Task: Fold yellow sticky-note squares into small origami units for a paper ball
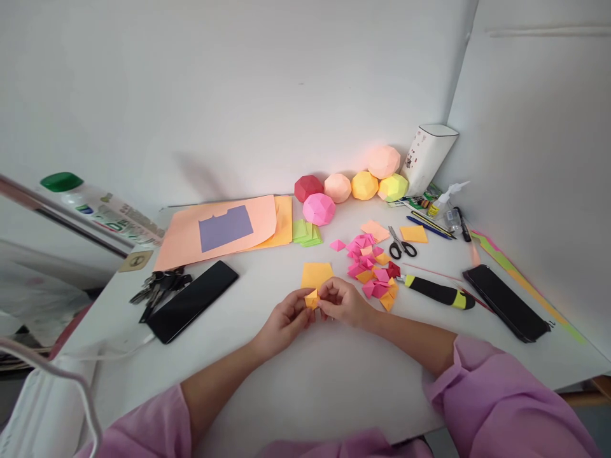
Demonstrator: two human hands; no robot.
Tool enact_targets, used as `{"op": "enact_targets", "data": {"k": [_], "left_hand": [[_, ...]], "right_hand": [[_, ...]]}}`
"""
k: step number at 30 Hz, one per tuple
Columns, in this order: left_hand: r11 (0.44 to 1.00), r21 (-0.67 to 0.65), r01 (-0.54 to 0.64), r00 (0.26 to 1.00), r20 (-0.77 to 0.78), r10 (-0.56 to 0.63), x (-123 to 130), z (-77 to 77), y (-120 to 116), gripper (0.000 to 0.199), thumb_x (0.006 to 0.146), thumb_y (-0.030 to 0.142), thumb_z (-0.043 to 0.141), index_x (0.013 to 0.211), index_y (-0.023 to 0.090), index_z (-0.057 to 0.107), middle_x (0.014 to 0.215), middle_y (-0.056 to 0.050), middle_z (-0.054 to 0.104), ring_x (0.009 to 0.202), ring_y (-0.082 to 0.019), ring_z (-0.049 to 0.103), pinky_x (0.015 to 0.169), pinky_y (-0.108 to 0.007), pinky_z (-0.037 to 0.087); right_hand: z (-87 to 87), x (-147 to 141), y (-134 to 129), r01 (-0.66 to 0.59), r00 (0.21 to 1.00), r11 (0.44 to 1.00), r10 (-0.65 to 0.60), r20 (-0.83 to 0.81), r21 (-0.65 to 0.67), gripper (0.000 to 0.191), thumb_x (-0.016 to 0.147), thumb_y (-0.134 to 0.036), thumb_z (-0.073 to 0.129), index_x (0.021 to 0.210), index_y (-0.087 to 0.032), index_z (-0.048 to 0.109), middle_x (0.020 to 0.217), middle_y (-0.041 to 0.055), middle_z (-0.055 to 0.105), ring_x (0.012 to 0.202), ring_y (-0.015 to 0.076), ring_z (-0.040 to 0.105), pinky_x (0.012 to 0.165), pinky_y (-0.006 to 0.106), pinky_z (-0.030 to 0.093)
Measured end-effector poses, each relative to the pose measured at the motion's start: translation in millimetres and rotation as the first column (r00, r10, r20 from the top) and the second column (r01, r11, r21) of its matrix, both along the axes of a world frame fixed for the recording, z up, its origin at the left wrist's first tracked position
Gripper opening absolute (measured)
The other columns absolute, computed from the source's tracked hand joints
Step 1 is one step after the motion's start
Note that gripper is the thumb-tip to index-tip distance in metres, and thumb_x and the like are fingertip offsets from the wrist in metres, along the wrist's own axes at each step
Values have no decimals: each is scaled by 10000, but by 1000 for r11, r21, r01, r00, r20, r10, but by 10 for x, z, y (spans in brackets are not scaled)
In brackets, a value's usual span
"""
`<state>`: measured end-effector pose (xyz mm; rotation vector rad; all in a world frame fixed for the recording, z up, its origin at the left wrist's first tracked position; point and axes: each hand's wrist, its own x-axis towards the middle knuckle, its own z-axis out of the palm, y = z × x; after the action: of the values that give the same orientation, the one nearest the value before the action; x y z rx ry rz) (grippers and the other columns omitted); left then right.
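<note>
A small folded piece of orange paper [312, 299] is pinched between my two hands above the white table. My left hand [287, 316] grips its left side with thumb and fingers. On its right side, the fingertips of my right hand [347, 301] close on it. Just behind the hands lies a stack of square orange paper sheets [316, 273]. Right of them sits a heap of small folded paper pieces [365, 251] in pink, orange and peach, with one red piece [393, 270] at its edge.
Faceted paper balls [365, 185] stand along the wall. Scissors [401, 244], a yellow-black handled tool [436, 292] and a black case [506, 303] lie to the right. Leftward are a phone [193, 301], keys [161, 287], large peach sheets [214, 232] and green paper squares [307, 233].
</note>
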<state>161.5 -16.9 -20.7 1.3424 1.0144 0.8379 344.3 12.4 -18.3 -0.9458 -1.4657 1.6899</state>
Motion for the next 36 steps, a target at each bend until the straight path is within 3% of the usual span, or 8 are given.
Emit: {"op": "enact_targets", "data": {"k": [5, 13, 17, 23, 28, 36], "left_hand": [[1000, 22, 14, 999, -34, -13, 0, -2, -3, 430, 848, 374, 543, 1227, 193, 449, 660, 24, 529, 648, -131, 520, 605, -261, 406], [999, -14, 32, 999, 1, -32, -6, 20, -2, 436, 856, 366, 516, 1240, 187, 414, 636, 47, 466, 611, -119, 472, 583, -251, 367], [999, -47, 12, 1000, 18, -12, -13, 62, 4, 410, 851, 382, 511, 1200, 173, 457, 601, 57, 416, 573, -113, 430, 562, -247, 337], [993, -109, -37, 999, -11, 36, -6, 90, 20, 477, 867, 492, 455, 1209, 160, 476, 546, 63, 410, 522, -115, 389, 529, -248, 299], [995, -79, -56, 996, 59, 60, -8, 40, 16, 480, 895, 520, 387, 1167, 144, 510, 543, 55, 434, 543, -119, 411, 550, -257, 322], [976, -100, -194, 974, 101, 204, 13, -38, 47, 300, 848, 444, 537, 965, 168, 547, 611, 37, 544, 540, -107, 496, 527, -246, 398]], "right_hand": [[-40, -24, -17, -25, 999, 996, 21, 43, 87, 283, 744, -151, 601, 940, -219, 409, 671, -69, 530, 570, 88, 548, 519, 211, 412], [-30, -18, -9, -42, 997, 995, 36, 65, 92, 310, 744, -114, 520, 983, -236, 363, 662, -93, 479, 513, 78, 532, 511, 214, 434], [-42, 6, -8, -82, 994, 970, 63, 93, 229, 320, 742, -81, 482, 1028, -221, 441, 665, -70, 492, 548, 84, 538, 502, 199, 403], [-25, -1, -6, -51, 995, 923, 12, 104, 381, 173, 785, -159, 515, 922, -191, 617, 845, 29, 595, 667, 113, 574, 613, 255, 490], [5, 1, 1, -11, 995, 941, -25, 102, 339, 177, 846, -302, 548, 900, -182, 666, 811, 37, 607, 609, 110, 560, 577, 254, 487], [18, 27, 16, 2, 996, 995, -12, 94, 102, 319, 837, -422, 568, 978, -147, 645, 714, 10, 603, 524, 90, 538, 505, 231, 442]]}}
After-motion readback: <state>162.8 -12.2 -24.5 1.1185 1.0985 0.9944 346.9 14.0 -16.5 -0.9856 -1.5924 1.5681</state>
